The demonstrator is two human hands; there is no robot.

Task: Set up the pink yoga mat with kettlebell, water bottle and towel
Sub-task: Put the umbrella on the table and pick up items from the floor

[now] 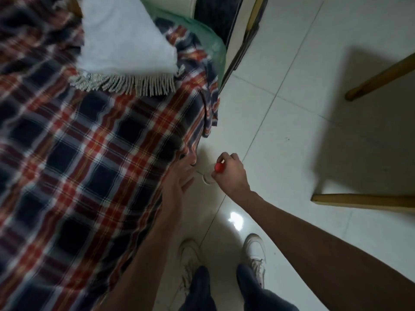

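Note:
My right hand point(231, 173) is closed around the top of a clear water bottle point(208, 177) with a red cap point(218, 167), held low over the white tiled floor beside the bed. My left hand point(179, 178) is spread open with fingers apart, just left of the bottle and against the edge of the plaid blanket point(94, 153). A white towel with a fringed edge point(125, 41) lies on the blanket further up the bed. No pink yoga mat or kettlebell is in view. The picture is motion-blurred.
A bed covered by the plaid blanket fills the left. A green cloth point(208, 39) hangs at its far corner. Wooden furniture legs point(379, 77) and a wooden frame edge point(363, 199) stand at the right over the tiles. My white shoes point(254, 252) are below.

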